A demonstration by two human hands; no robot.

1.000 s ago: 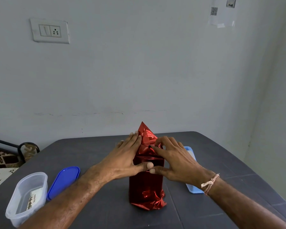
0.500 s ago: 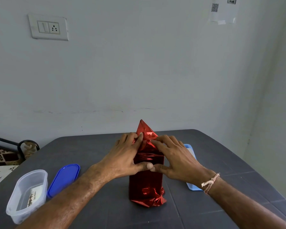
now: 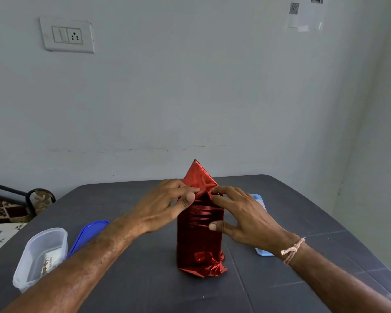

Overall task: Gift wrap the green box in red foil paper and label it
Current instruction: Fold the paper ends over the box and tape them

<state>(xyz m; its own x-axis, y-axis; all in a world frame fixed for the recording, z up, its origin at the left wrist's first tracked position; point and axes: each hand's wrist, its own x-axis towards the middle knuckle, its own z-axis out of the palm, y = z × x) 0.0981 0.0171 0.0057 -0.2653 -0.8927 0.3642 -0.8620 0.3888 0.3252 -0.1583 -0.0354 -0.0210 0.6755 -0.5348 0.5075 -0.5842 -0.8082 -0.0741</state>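
- The left hand has raised its thumb and now pinches the pointed red foil flap, so the top fold is probably starting.
- The right hand, fingers spread, steadies the upright red-foil-wrapped box in the middle of the dark grey table.

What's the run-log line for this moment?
step: closing top | left hand: pinches red foil flap | right hand: presses wrapped box | label: none visible

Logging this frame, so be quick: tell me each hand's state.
Left hand: pinches the red foil flap atop the wrapped box.
Right hand: open, fingers spread, thumb pressing the front of the wrapped box.
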